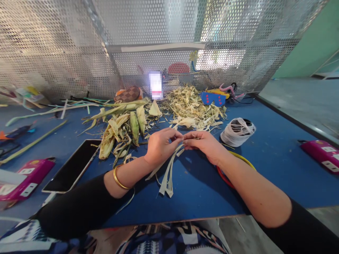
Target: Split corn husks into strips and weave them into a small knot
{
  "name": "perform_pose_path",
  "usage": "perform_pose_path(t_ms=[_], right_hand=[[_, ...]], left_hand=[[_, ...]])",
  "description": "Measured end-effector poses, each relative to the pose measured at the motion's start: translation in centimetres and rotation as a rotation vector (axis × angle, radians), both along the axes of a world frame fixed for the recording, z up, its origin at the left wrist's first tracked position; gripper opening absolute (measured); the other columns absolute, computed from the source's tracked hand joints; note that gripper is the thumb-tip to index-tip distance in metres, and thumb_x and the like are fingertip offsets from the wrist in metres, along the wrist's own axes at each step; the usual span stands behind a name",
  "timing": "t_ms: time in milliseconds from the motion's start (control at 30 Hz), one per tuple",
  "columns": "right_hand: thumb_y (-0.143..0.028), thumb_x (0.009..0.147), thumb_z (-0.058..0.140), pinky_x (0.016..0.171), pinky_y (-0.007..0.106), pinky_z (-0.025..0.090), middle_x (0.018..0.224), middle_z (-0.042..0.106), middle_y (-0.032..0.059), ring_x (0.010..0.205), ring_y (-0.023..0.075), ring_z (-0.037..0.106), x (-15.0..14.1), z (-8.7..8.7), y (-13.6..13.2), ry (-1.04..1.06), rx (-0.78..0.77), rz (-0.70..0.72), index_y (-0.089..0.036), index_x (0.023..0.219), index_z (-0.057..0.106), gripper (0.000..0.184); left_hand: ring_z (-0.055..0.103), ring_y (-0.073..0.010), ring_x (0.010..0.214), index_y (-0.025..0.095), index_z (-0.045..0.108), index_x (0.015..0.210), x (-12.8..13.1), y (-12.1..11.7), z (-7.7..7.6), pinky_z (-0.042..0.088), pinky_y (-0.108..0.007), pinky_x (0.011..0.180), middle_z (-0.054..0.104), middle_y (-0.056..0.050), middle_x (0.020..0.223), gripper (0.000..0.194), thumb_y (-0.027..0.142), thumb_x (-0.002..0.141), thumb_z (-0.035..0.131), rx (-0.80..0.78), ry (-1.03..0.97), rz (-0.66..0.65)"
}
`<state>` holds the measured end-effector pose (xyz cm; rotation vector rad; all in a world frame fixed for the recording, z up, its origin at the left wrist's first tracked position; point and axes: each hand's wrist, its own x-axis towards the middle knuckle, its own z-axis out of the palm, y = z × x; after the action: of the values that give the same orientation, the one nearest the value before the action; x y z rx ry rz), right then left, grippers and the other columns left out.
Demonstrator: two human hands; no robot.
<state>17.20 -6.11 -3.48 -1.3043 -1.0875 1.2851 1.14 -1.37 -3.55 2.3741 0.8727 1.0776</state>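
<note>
My left hand and my right hand meet over the middle of the blue table, fingertips pinched close together. Between them are pale corn husk strips, whose flat ends hang down below the left fingers. The right fingers close on the narrow end of the same strips, partly hidden by the hand. A thin white thread seems to show at the fingertips, though it is too small to be sure. Just behind the hands lies a heap of shredded dry husk. Whole corn husks lie to the left.
A spool of white thread stands right of my hands, near a red and yellow ring. A tablet and a magenta case lie left; another magenta case lies right. A perforated metal screen rises behind.
</note>
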Motion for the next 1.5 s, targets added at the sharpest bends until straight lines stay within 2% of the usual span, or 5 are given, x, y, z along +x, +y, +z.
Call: perform_pose_path(t_ms=[300,600,967,1300,1500], right_hand=[[-0.030,0.060,0.072,0.064,0.028,0.039,0.057,0.059,-0.0029,0.058,0.0107,0.050,0.2,-0.3,0.0,-0.019,0.028,-0.004,-0.018,0.066,0.069,0.014],[-0.025,0.056,0.070,0.066,0.027,0.036,0.062,0.060,-0.0029,0.063,0.0113,0.050,0.2,0.1,0.0,0.097,0.000,-0.048,-0.019,0.062,0.066,0.009],[-0.023,0.062,0.063,0.078,0.030,0.039,0.081,0.066,0.0002,0.083,0.0172,0.056,0.6,0.1,0.2,0.120,0.163,-0.119,-0.021,0.061,0.066,0.003],[-0.021,0.075,0.056,0.064,0.030,0.040,0.087,0.058,0.0040,0.073,0.0166,0.053,0.4,0.9,-0.9,-0.572,0.615,-0.239,-0.021,0.067,0.058,0.009],[-0.031,0.080,0.053,0.060,0.030,0.045,0.091,0.066,0.0049,0.068,0.0163,0.063,-0.3,1.1,-1.0,-0.145,0.339,0.005,-0.020,0.075,0.056,0.013]], left_hand=[[0.059,-0.0106,0.067,0.019,0.069,0.075,-0.1,0.1,0.1,0.042,-0.020,0.060,0.068,-0.001,0.075,0.011,0.020,0.080,0.059,0.033,-0.065,-0.052],[0.054,-0.0097,0.060,0.017,0.067,0.074,0.1,0.2,0.5,0.041,-0.020,0.057,0.065,0.000,0.068,0.013,0.026,0.080,0.059,-0.189,-0.087,-0.080],[0.045,-0.0093,0.055,0.017,0.055,0.067,0.5,1.4,-0.9,0.036,-0.021,0.053,0.052,0.005,0.058,0.016,0.028,0.078,0.055,-0.469,-0.077,0.091],[0.047,-0.0112,0.062,0.017,0.055,0.067,0.5,1.9,-1.6,0.037,-0.022,0.057,0.053,0.003,0.063,0.017,0.030,0.078,0.053,-0.471,-0.059,0.122],[0.045,-0.0096,0.058,0.017,0.053,0.064,0.9,1.3,-0.9,0.035,-0.021,0.054,0.051,0.004,0.060,0.014,0.023,0.077,0.053,-0.586,-0.157,0.122]])
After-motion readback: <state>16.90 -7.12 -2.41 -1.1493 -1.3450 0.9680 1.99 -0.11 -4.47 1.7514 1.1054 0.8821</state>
